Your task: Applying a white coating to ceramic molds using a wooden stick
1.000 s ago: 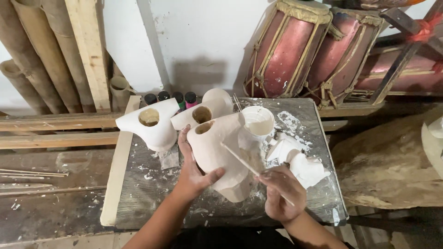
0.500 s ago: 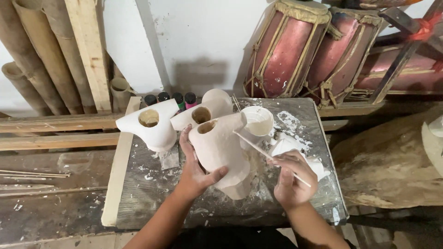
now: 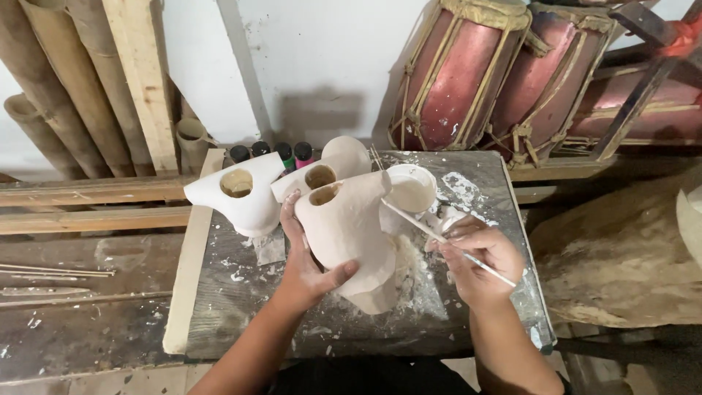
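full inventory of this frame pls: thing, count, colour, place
paper-mache form: 1, beige, upright at table centre, gripped by the left hand
white forms: 2, white, with round holes, rear left of table, behind the beige one
bowl: 1, white, rear centre of table
stick: 1, thin, pale, runs from right hand toward the bowl
small bottles: about 4, dark with coloured caps, back edge of table
table: 1, grey, splattered white
drums: at least 2, red, top right
bamboo poles: several, tan, leaning top left
left hand: on the beige form's side
right hand: holds the stick
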